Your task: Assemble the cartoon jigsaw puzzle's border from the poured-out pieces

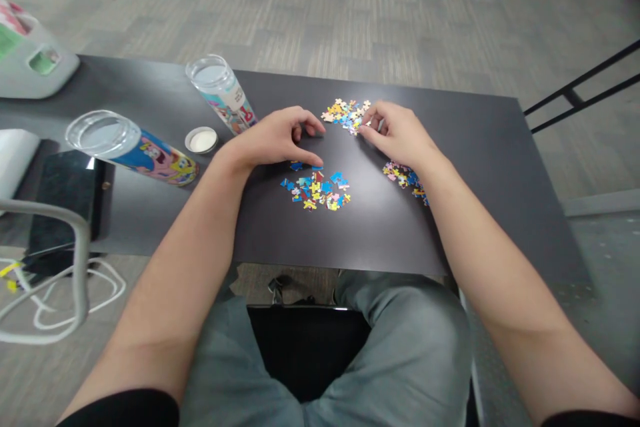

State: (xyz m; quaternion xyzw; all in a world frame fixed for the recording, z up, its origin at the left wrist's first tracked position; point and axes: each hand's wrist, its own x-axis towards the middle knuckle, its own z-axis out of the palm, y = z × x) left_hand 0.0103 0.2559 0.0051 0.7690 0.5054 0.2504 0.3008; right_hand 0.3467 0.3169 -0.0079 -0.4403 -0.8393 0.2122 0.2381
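Jigsaw puzzle pieces lie in three loose groups on the dark table. My left hand [280,137] is open, thumb and fingers apart, above the edge of the near group of blue and yellow puzzle pieces [317,191]. Its thumb tip is close to a blue piece at that group's far side. At the far pile of tan, yellow and blue puzzle pieces [345,113], my right hand [395,132] has thumb and forefinger pinched on a puzzle piece, mostly hidden by the fingers. A third group of pink, yellow and blue puzzle pieces [403,175] is partly covered by my right wrist.
Two clear-topped tubes with cartoon prints, one blue and yellow [145,150] and one pale [223,93], stand left of my left arm. Between them lies a round white lid [201,140]. Further left are a dark tablet-like object [65,193] and a white bin [37,60].
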